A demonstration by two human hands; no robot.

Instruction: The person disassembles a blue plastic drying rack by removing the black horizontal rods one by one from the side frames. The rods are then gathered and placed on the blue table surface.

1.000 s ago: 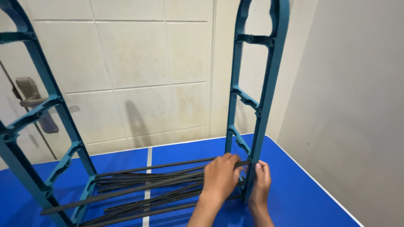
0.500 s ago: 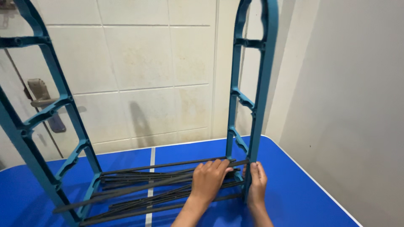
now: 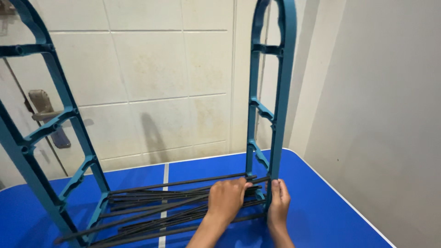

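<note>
- Hands first: the left hand [image 3: 225, 198] lies curled over the dark rods [image 3: 183, 193] near their right ends, its grip clenched round one or more of them; which one exactly cannot be told.
- Right hand [image 3: 278, 202] wraps the foot of the right teal side frame [image 3: 275, 115], grip closed on the post, steadying it upright on the blue table [image 3: 321, 216].
- Rods lie low between the two frames, some running across to the left teal side frame [image 3: 50, 138], several loose and crossing one another just above the table.
- Step in hand, by my reading: seating a rod end into a socket at the bottom of the right frame.
- Next move would call for lining the rod tip squarely with its socket and pressing along the rod's length while the frame is held from tipping outward.
- Behind stand a tiled wall [image 3: 151, 82] and a door handle [image 3: 46, 110] at left.
</note>
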